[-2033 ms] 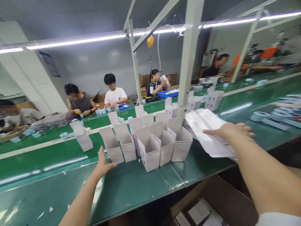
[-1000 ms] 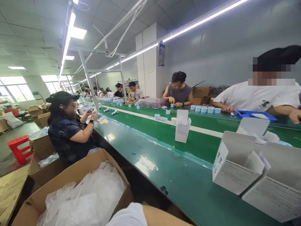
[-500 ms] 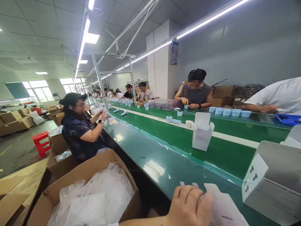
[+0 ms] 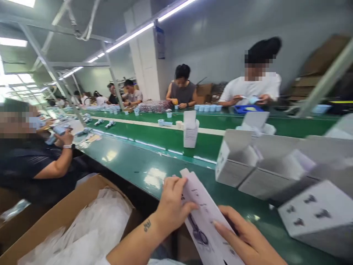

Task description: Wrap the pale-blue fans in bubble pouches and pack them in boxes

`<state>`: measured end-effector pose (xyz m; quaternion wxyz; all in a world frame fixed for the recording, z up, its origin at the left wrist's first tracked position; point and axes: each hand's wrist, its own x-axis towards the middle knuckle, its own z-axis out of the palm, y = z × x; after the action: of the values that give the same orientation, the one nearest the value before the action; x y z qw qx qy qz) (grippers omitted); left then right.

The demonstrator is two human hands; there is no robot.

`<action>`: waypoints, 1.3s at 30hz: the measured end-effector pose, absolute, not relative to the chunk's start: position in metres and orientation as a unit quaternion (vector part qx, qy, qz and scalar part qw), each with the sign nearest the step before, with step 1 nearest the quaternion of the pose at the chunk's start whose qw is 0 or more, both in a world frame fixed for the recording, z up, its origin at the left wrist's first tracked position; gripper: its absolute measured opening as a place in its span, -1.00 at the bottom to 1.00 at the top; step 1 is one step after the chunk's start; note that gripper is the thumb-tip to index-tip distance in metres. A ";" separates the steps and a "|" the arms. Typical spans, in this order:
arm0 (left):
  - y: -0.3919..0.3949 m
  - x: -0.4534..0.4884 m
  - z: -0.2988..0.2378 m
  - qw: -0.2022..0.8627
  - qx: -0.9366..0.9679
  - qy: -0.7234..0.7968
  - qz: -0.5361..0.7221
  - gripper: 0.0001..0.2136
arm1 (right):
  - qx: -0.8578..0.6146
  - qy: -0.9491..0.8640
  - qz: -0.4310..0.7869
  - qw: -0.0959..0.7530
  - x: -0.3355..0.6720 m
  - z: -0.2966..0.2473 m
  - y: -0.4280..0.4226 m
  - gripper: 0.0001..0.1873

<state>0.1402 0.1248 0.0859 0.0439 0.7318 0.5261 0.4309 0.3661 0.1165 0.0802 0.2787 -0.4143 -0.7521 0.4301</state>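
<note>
A flattened white carton with a printed picture of a device lies tilted between my two hands, low in the middle. My left hand grips its left edge, fingers behind and thumb across the printed face. Along the opposite edge, my right hand holds it with the thumb in front; its other fingers are partly hidden. To the right, several opened white boxes stand side by side, among them a near white box with small printed pictures and a farther white box.
A cardboard box of clear plastic bags sits at lower left. Beyond the bench edge runs a green conveyor belt with one white box on it. A co-worker sits at left; others work across the belt.
The view has swung to the right. My right hand has come into sight on the carton, and the carton now shows its printed face.
</note>
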 end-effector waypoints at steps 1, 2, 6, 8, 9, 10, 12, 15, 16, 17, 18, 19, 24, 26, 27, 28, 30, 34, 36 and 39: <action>0.125 0.139 0.089 0.033 0.730 0.521 0.440 -0.39 | -0.414 -0.749 0.446 0.261 0.367 0.084 0.117 -0.63; 0.125 0.139 0.091 0.025 0.731 0.513 0.449 -0.40 | -0.418 -0.746 0.450 0.257 0.367 0.087 0.117 -0.63; 0.124 0.146 0.098 0.080 0.721 0.516 0.456 -0.37 | -0.424 -0.739 0.446 0.275 0.366 0.091 0.110 -0.65; 0.126 0.151 0.102 0.166 0.685 0.555 0.441 -0.36 | -0.426 -0.744 0.431 0.282 0.365 0.089 0.106 -0.64; 0.129 0.152 0.105 0.218 0.658 0.576 0.433 -0.37 | -0.426 -0.750 0.421 0.280 0.366 0.088 0.105 -0.64; 0.131 0.152 0.109 0.276 0.630 0.591 0.422 -0.40 | -0.426 -0.757 0.412 0.275 0.367 0.088 0.103 -0.64; 0.138 0.149 0.118 0.371 0.592 0.601 0.388 -0.54 | -0.427 -0.767 0.401 0.262 0.370 0.090 0.101 -0.64; 0.143 0.140 0.135 0.397 0.619 0.598 0.319 -0.76 | -0.435 -0.771 0.393 0.250 0.377 0.096 0.098 -0.65; 0.142 0.136 0.140 0.380 0.645 0.593 0.296 -0.81 | -0.432 -0.772 0.399 0.241 0.379 0.097 0.097 -0.66; 0.141 0.133 0.145 0.363 0.674 0.583 0.273 -0.86 | -0.423 -0.773 0.413 0.229 0.382 0.098 0.096 -0.68; 0.138 0.130 0.149 0.351 0.702 0.567 0.251 -0.90 | -0.408 -0.771 0.437 0.218 0.385 0.097 0.097 -0.69; 0.135 0.128 0.154 0.348 0.728 0.545 0.228 -0.93 | -0.386 -0.766 0.470 0.207 0.387 0.094 0.098 -0.61; 0.114 0.129 0.174 0.372 0.803 0.452 0.117 -0.91 | -0.218 -0.726 0.629 0.170 0.379 0.065 0.116 0.58; 0.108 0.131 0.182 0.368 0.822 0.424 0.101 -0.92 | -0.149 -0.729 0.649 0.159 0.364 0.057 0.120 0.70; 0.106 0.130 0.186 0.359 0.831 0.409 0.112 -0.92 | -0.127 -0.731 0.650 0.161 0.356 0.055 0.121 0.72; 0.106 0.127 0.191 0.348 0.841 0.391 0.135 -0.92 | -0.120 -0.733 0.648 0.169 0.350 0.054 0.120 0.71; 0.108 0.114 0.198 0.335 0.853 0.351 0.191 -0.92 | -0.146 -0.729 0.637 0.205 0.342 0.056 0.118 0.59; 0.125 0.081 0.193 0.464 0.782 0.312 0.276 -0.59 | -0.221 -0.709 0.613 0.269 0.351 0.067 0.121 0.18; 0.134 0.078 0.172 0.546 0.690 0.303 0.366 -0.43 | -0.218 -0.714 0.612 0.261 0.358 0.073 0.127 0.09; 0.137 0.101 0.128 0.645 0.577 0.281 0.414 -0.32 | -0.206 -0.741 0.599 0.222 0.362 0.077 0.136 0.06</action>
<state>0.1008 0.1367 0.1285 0.6453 0.5771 0.2812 0.4140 0.3618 0.1365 0.0774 0.2224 -0.2063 -0.7409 0.5992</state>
